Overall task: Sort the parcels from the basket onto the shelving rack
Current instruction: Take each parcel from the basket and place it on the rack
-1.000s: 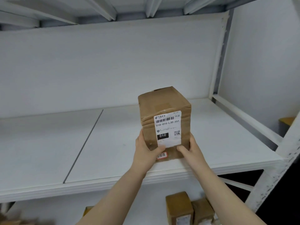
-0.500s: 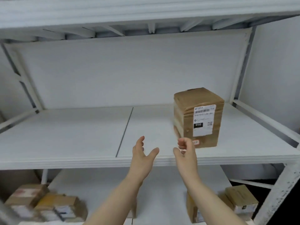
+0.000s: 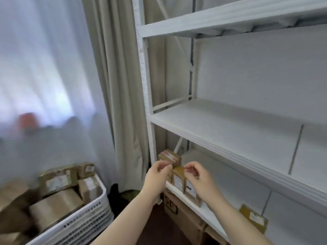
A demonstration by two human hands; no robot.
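Parcels [image 3: 58,200] fill the basket [image 3: 85,225] at 8 o'clock. Boxes [image 3: 178,181] stand on the rack's [image 3: 230,135] lower shelf at 5 o'clock. Before them hover the left hand [image 3: 157,175] and right hand [image 3: 200,178], each grip loosely curled, holding nothing.

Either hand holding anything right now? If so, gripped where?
Nothing is held. The left hand and right hand are loosely curled and empty, in front of the parcels on the lower shelf.
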